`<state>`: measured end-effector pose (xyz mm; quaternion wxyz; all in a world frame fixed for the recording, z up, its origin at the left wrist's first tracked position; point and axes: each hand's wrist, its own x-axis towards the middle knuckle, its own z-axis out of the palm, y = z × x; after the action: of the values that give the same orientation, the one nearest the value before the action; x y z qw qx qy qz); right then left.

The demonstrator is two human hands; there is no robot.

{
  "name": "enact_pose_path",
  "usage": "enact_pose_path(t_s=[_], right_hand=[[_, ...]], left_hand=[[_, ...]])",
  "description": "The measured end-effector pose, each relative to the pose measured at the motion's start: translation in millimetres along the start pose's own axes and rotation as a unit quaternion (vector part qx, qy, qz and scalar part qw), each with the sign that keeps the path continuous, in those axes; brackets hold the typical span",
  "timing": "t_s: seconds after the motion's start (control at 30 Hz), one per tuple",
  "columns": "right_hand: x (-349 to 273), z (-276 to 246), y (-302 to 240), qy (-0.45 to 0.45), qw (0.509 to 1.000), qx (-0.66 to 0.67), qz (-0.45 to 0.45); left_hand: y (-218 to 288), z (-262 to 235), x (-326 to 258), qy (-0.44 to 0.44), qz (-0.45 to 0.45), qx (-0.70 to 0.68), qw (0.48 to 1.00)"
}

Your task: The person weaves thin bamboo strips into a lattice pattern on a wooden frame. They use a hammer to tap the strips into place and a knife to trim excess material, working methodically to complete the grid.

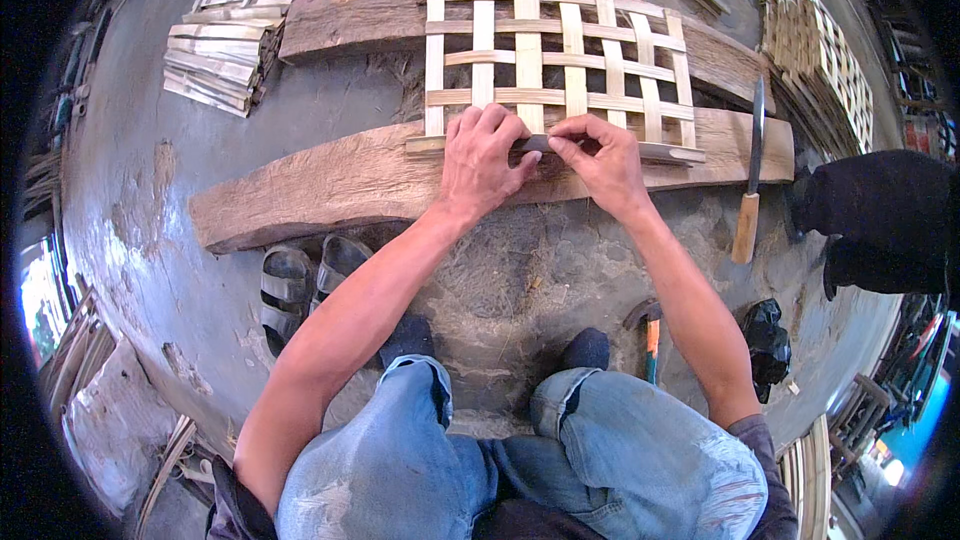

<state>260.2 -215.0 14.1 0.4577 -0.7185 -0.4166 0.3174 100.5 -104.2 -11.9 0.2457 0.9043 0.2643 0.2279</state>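
A woven bamboo lattice panel (527, 60) of pale flat strips lies across two wooden beams. Along its near edge runs a bamboo strip (680, 153), darker where it shows between my hands. My left hand (483, 162) is closed over this strip, its fingers curled onto the near edge of the lattice and its thumb pointing right. Just to the right, my right hand (603, 162) pinches the same strip between thumb and bent fingers. The fingertips of both hands are close together, and part of the strip is hidden beneath them.
The near beam (320, 185) and far beam (350, 10) support the panel. A wooden-handled long knife (752, 175) leans at the near beam's right end. Sandals (288, 285), a hammer (652, 340), a black plastic bag (766, 340), bamboo slats (220, 60) and stacked lattice panels (820, 70) lie around.
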Motion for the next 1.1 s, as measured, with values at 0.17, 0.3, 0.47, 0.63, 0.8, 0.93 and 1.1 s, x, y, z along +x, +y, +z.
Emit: enact_pose_path(t_s=[0.17, 0.3, 0.47, 0.63, 0.8, 0.93, 1.1], right_hand=[[6, 7, 7, -0.021, 0.999, -0.018, -0.018], [8, 15, 3, -0.003, 0.999, -0.047, -0.024], [6, 18, 12, 0.029, 0.997, -0.066, -0.042], [7, 18, 12, 0.030, 0.995, -0.075, -0.062], [6, 19, 12, 0.033, 0.992, -0.095, -0.079], [6, 19, 8, 0.033, 0.988, -0.119, -0.091], [6, 19, 10, 0.040, 0.985, -0.132, -0.105]], left_hand=[[1, 4, -1, 0.013, 0.001, -0.023, 1.000], [-1, 0, -1, 0.010, -0.007, -0.024, 1.000], [0, -1, 0, 0.014, -0.001, -0.026, 1.000], [0, 0, -1, 0.016, 0.001, -0.028, 0.999], [-1, 0, -1, 0.018, 0.002, -0.025, 1.000], [-2, 2, -1, 0.032, 0.002, -0.038, 0.999], [-1, 2, 0, 0.033, 0.000, -0.035, 0.999]])
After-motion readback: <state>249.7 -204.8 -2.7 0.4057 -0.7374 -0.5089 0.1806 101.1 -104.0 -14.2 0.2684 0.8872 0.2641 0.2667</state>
